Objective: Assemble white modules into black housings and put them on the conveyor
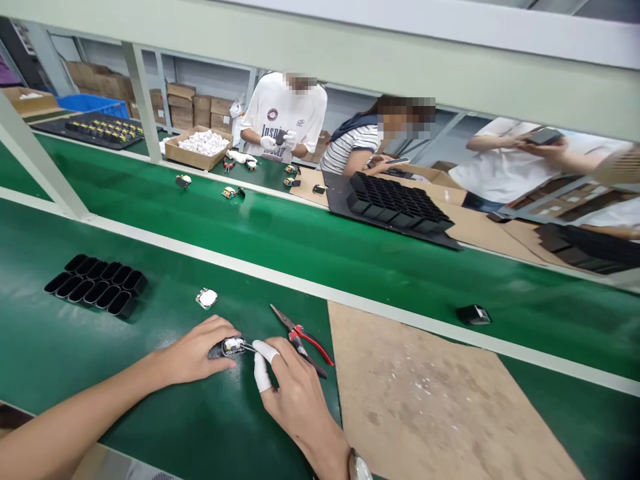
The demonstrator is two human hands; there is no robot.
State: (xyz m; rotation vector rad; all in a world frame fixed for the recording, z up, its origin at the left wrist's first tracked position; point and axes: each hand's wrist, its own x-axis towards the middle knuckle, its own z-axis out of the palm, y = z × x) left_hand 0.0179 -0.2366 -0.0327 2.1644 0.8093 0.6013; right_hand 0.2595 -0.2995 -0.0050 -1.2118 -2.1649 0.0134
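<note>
My left hand (200, 350) curls around a small black case (218, 351), steadying it on the green bench. Inside its open end a circuit board with white and yellow parts (234, 345) shows. White finger cots cover the thumb and forefinger of my right hand (295, 390), which pinches thin metal tweezers (249, 347). Their tips reach the board at the case's opening. Just beyond my right hand lie long-nose pliers (299, 335) with red and black handles. A loose circuit board with a white top (207, 298) rests ahead of my left hand.
Two rows of black cases (95, 285) stand at the left. A worn cardboard sheet (425, 393) covers the bench at right. Beyond a pale rail, a green conveyor (300, 230) carries boards and a black case (474, 315). Several co-workers sit across it, near a case-filled tray (400, 200).
</note>
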